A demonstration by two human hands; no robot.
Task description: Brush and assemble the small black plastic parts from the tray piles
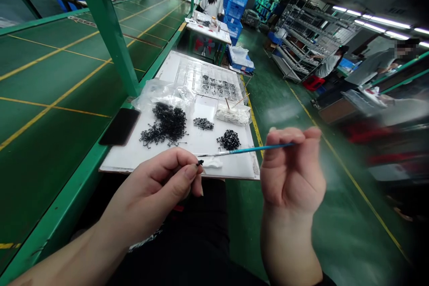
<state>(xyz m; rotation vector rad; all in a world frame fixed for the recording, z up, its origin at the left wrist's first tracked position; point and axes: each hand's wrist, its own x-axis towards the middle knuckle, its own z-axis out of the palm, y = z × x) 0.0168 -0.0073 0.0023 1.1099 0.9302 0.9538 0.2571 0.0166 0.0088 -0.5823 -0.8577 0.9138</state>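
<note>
Along the left of my view runs one green belt (pixel 50 67). Beside it, mid-frame, one white counter (pixel 239 169) carries everything worked on. At its upper end lies a clear compartment tray (pixel 188 73), or several set together; I can't tell. Black bits sit in its right-hand cells, so I judge some work is done.

Lower right, the right grip (pixel 292 174) pinches a brush (pixel 264 148) between thumb and fingertips; lower left, the left grip (pixel 159 190) pinches one black piece (pixel 200 162) between thumb and finger. Mid-frame lie a tangled black heap (pixel 170 123), a round ring pile (pixel 229 140) and a flatter ring pile (pixel 203 124), all loose, so I'd say plenty is left. The brush tip is near the held piece; I can't make out contact, and I'd call that piece unfinished.

My count of the rest, biggest first: one plastic bag (pixel 164 91), one dark phone (pixel 120 126), one packet of white strands (pixel 233 115), one white scrap (pixel 212 162), and two thin sticks (pixel 241 99) at the packet. Bits within the heaps are too small for me to number.
</note>
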